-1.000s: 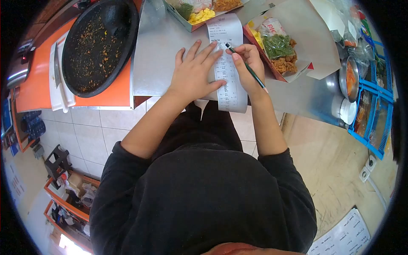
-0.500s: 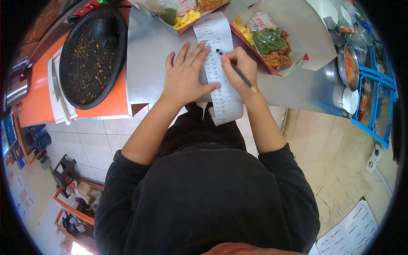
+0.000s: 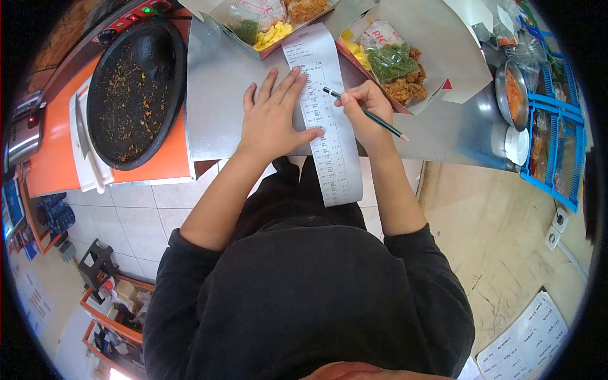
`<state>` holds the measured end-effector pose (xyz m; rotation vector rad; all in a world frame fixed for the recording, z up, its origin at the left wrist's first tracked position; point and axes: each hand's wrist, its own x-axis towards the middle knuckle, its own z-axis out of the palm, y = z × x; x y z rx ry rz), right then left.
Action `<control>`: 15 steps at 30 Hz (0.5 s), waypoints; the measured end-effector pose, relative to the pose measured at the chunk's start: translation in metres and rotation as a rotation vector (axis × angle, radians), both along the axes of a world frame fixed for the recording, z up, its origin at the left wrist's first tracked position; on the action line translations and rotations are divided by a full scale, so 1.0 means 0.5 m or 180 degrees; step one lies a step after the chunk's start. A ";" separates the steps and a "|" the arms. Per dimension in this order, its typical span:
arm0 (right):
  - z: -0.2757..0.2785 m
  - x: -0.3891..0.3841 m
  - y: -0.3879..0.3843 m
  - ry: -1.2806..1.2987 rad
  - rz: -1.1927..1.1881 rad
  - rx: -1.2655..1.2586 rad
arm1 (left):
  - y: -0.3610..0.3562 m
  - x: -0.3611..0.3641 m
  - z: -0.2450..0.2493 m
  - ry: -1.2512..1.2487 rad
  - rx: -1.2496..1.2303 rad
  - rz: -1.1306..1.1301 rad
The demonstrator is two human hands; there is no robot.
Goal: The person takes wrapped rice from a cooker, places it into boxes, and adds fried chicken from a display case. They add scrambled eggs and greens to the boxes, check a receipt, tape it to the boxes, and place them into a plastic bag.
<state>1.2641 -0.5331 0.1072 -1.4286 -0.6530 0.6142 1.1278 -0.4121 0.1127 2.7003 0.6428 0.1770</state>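
A long printed receipt [image 3: 329, 142] lies on the metal counter [image 3: 218, 95], its lower end curling over the front edge. My left hand [image 3: 271, 117] rests flat with spread fingers on the counter and the receipt's left edge. In my right hand [image 3: 370, 114] is a dark green pencil [image 3: 380, 120], held at the receipt's right side with its dark tip over the print. Behind the receipt stand two open paper boxes, the left box [image 3: 275, 49] and the right box [image 3: 437, 69], with fried chicken, yellow pieces and wrapped packets inside.
A black stone mortar [image 3: 136, 95] with crumbs sits on the orange surface [image 3: 177, 145] at left, beside a knife [image 3: 82, 126] on a white tray [image 3: 101, 168]. At right are a metal bowl [image 3: 514, 95], a white-lidded container [image 3: 517, 145] and a blue rack [image 3: 557, 107].
The pencil has tilted flatter and its tip has moved slightly down the receipt. My right hand has turned with it. The receipt hangs a little lower, and my left hand stays spread.
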 end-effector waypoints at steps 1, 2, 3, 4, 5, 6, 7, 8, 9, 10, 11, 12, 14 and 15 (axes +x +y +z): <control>-0.007 -0.004 -0.003 -0.0147 0.0027 -0.0165 | -0.002 -0.003 0.000 0.0016 -0.0007 -0.0010; -0.016 -0.007 -0.006 -0.0296 0.0052 -0.0328 | -0.004 -0.005 -0.001 0.0021 -0.0024 -0.0013; -0.019 -0.009 -0.004 -0.0458 0.0074 -0.0477 | -0.004 -0.004 -0.001 0.0014 -0.0027 -0.0017; -0.016 -0.013 -0.001 -0.0982 0.0016 -0.0742 | -0.002 -0.002 -0.001 0.0001 -0.0022 -0.0018; -0.017 -0.013 -0.002 -0.1058 0.0204 -0.0759 | -0.002 -0.001 -0.001 0.0001 -0.0024 -0.0014; -0.018 -0.014 -0.003 -0.1128 0.0392 -0.0776 | -0.003 -0.001 -0.001 0.0006 -0.0025 -0.0011; -0.018 -0.014 -0.004 -0.1197 0.0569 -0.0789 | -0.002 -0.001 0.000 0.0012 -0.0021 -0.0017; -0.020 -0.011 -0.004 -0.1342 0.0238 -0.0704 | -0.002 -0.001 0.001 0.0014 -0.0016 -0.0021; -0.018 -0.010 -0.004 -0.1297 0.0305 -0.0832 | -0.002 -0.001 0.001 0.0014 -0.0015 -0.0022; -0.011 -0.009 -0.003 -0.1255 0.0378 -0.0964 | -0.003 -0.001 0.001 0.0011 -0.0018 -0.0020; -0.004 -0.007 -0.002 -0.1217 0.0450 -0.1096 | -0.003 -0.002 0.001 0.0021 -0.0009 -0.0023; 0.003 -0.007 -0.002 -0.0861 0.0507 -0.1120 | -0.003 -0.003 0.000 0.0030 -0.0001 -0.0029; -0.001 -0.005 -0.011 -0.0784 0.0768 -0.1057 | -0.002 -0.001 -0.001 0.0013 0.0013 -0.0028; -0.003 -0.005 -0.017 -0.0735 0.0912 -0.1030 | -0.003 -0.001 -0.001 0.0002 0.0011 -0.0018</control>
